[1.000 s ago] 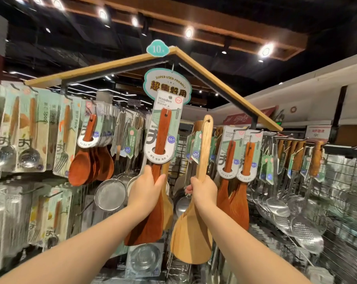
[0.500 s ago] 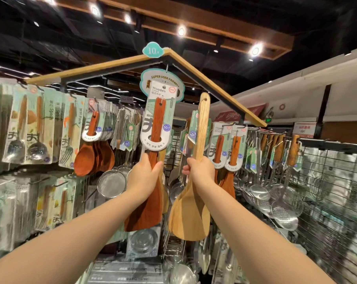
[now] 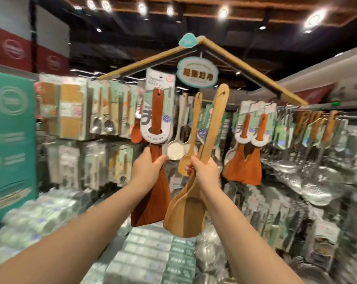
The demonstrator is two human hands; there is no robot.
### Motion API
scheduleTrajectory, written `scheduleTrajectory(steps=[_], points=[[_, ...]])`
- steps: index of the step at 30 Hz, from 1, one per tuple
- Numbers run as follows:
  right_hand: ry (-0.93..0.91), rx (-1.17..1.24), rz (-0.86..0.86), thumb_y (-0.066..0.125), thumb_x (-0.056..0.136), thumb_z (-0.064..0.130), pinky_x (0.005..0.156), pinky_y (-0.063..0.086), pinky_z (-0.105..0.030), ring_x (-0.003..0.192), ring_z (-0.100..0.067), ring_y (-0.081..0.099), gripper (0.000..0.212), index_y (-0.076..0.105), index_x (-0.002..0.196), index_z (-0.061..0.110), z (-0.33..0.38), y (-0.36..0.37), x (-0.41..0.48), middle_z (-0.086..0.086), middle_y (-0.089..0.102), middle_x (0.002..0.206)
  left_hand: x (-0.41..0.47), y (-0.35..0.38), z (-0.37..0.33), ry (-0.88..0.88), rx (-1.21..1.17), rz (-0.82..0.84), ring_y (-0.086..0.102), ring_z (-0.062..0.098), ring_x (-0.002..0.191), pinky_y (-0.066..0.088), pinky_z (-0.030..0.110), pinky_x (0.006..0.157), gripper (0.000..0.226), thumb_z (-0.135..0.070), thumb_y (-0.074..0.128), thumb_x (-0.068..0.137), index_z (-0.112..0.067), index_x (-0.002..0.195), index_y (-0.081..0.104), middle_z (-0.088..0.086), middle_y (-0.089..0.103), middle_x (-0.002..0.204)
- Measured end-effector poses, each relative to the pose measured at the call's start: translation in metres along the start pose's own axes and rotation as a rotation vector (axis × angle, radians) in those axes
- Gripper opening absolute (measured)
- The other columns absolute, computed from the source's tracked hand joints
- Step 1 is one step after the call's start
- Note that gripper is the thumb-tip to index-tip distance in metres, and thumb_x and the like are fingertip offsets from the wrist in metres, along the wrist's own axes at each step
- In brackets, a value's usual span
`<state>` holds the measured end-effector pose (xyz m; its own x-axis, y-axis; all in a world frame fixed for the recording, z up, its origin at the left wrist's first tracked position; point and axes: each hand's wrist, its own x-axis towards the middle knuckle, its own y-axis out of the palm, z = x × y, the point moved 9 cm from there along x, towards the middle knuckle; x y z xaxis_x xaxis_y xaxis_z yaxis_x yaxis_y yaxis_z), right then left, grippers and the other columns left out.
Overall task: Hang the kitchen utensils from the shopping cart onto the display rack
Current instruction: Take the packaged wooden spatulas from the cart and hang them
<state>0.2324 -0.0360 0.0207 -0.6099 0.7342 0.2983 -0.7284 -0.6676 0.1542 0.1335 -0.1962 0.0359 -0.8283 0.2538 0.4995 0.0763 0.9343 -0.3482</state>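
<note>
My left hand point(image 3: 145, 168) grips the neck of a dark reddish wooden spatula point(image 3: 151, 199) that wears a white and green card sleeve point(image 3: 158, 111) on its handle. My right hand point(image 3: 204, 174) holds a lighter wooden spatula point(image 3: 185, 214) by its handle, blade down, handle tip up at the level of the hanging sign point(image 3: 197, 72). Both are raised in front of the display rack point(image 3: 230, 64), whose wooden roof-shaped top peaks above them. Other packaged dark spatulas point(image 3: 243, 160) hang on the rack to the right. The shopping cart is out of view.
A pale wooden spoon point(image 3: 190, 140) and a white spoon point(image 3: 174, 149) hang just behind the two spatulas. Steel strainers and ladles point(image 3: 314, 181) hang at right. Packaged cutlery point(image 3: 103, 111) fills the left hooks. A tall green box point(image 3: 9, 140) stands far left; boxed goods point(image 3: 157, 257) lie below.
The view has swung left and the picture is blurred. Both hands stay raised with their spatulas, now left of the hanging sign; the carded spatula no longer overlaps it.
</note>
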Motion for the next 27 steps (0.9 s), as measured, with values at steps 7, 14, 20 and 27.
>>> scheduleTrajectory(steps=[7, 14, 20, 27], points=[[0.211, 0.106, 0.297, 0.060, 0.090, 0.009, 0.057, 0.049, -0.024, 0.051, -0.011, 0.060, 0.016, 0.058, 0.076, 0.013, -0.056, 0.029, -0.152, -0.006, 0.060, 0.063, -0.160, -0.105, 0.031, -0.137, 0.245, -0.142, 0.053, 0.031, 0.111, 0.033, 0.028, 0.075, 0.035, -0.031, 0.054, 0.092, -0.007, 0.118, 0.052, 0.015, 0.060, 0.117], [0.348, 0.137, 0.546, 0.058, 0.091, 0.008, 0.049, 0.045, -0.023, 0.045, -0.011, 0.056, 0.017, 0.054, 0.075, 0.011, -0.062, 0.090, -0.313, -0.006, 0.057, 0.058, -0.299, -0.233, 0.074, -0.359, 0.340, -0.268, 0.055, 0.030, 0.110, 0.040, 0.035, 0.083, 0.034, -0.031, 0.055, 0.092, -0.006, 0.116, 0.053, 0.015, 0.060, 0.114], [0.312, -0.003, 0.727, 0.063, 0.088, 0.017, 0.070, 0.049, -0.040, 0.061, -0.020, 0.058, 0.019, 0.060, 0.070, 0.020, -0.062, 0.165, -0.441, -0.003, 0.063, 0.063, -0.393, -0.362, 0.114, -0.489, 0.399, -0.390, 0.056, 0.034, 0.106, 0.034, 0.032, 0.073, 0.038, -0.031, 0.052, 0.094, -0.001, 0.116, 0.052, 0.018, 0.061, 0.106], [0.431, -0.024, 0.712, 0.064, 0.089, 0.015, 0.077, 0.052, -0.045, 0.062, -0.021, 0.058, 0.019, 0.061, 0.071, 0.018, -0.114, 0.252, -0.554, -0.002, 0.062, 0.060, -0.463, -0.487, 0.189, -0.595, 0.399, -0.399, 0.055, 0.029, 0.111, 0.038, 0.031, 0.082, 0.037, -0.031, 0.055, 0.093, -0.009, 0.122, 0.053, 0.011, 0.062, 0.113]])
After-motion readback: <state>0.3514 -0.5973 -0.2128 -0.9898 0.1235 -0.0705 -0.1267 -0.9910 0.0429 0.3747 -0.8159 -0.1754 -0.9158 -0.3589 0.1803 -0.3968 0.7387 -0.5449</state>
